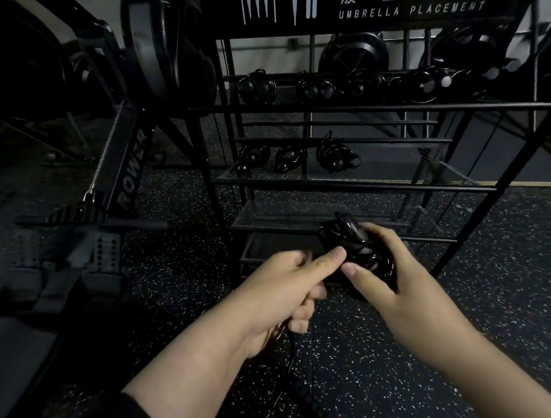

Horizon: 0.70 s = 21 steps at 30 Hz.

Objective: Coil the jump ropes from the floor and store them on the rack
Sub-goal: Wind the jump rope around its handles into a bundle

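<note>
- Between the two hands, low in front of the rack point(383, 101), a black jump rope point(365, 255) is being wound into a tight bundle.
- Right hand point(400, 277) is curling round the bundle, thumb pressing its near side.
- Left hand point(283, 291) is gripping the loose tail point(291, 351), which is trailing down toward the speckled floor point(419, 357).
- Coiling looks close to done, though some slack is left.
- Next move, I'd guess, is feeding the remaining tail round, then setting the bundle on a shelf beside the coiled ropes point(289, 159) sitting there.
</note>
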Tool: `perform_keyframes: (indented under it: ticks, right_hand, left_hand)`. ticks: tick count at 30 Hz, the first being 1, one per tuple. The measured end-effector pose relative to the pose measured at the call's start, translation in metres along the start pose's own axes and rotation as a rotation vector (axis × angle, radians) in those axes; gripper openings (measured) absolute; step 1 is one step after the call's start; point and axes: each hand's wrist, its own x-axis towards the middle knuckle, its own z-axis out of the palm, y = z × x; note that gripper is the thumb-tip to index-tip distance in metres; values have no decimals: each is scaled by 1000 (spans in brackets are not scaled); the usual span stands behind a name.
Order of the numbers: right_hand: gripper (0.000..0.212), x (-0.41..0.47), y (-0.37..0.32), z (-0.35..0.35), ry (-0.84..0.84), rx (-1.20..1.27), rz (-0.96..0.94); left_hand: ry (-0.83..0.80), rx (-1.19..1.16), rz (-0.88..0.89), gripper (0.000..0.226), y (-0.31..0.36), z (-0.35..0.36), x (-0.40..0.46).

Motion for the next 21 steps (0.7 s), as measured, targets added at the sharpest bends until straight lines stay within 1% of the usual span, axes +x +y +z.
perform_keyframes:
  ticks: [1, 3, 5, 6, 8, 10, 12, 14, 15, 16, 19, 20, 21]
  right_hand:
    - [50, 1, 4, 2, 26, -78, 1]
    - [62, 3, 11, 5, 13, -240, -6]
    - [73, 2, 13, 7, -69, -357, -26]
    - [76, 0, 13, 8, -124, -360, -29]
    - [73, -3, 11, 8, -196, -262, -37]
    - [70, -1, 14, 7, -176, -215, -37]
    - [71, 4, 19, 9, -122, -292, -47]
    - [77, 8, 22, 14, -71, -360, -52]
    - [80, 8, 24, 16, -48, -378, -53]
    - [81, 9, 25, 17, -31, -397, -57]
    - [84, 9, 24, 19, 3, -435, -48]
    - [85, 9, 23, 19, 18, -432, -44]
    - [87, 8, 23, 19, 30, -429, -43]
  left_hand:
    - [-3, -26, -21, 45, -1, 2, -1]
    - [-1, -91, -36, 11, -2, 7, 0]
    - [47, -210, -83, 20, -2, 9, 1]
    - [66, -279, -91, 24, -2, 8, 3]
    - [73, -374, -96, 30, -1, 4, 5]
    - [40, -384, -97, 29, 2, 4, 2]
    - [37, -363, -72, 20, 6, 8, -1]
    - [87, -321, -29, 18, 5, 14, -2]
    - [112, -247, 6, 22, 3, 17, -3]
    - [129, -130, 43, 32, 1, 20, -4]
    - [171, 260, 135, 77, -1, 27, -9]
    - [186, 340, 164, 89, -2, 30, -10]
    - [190, 376, 198, 95, -4, 32, -11]
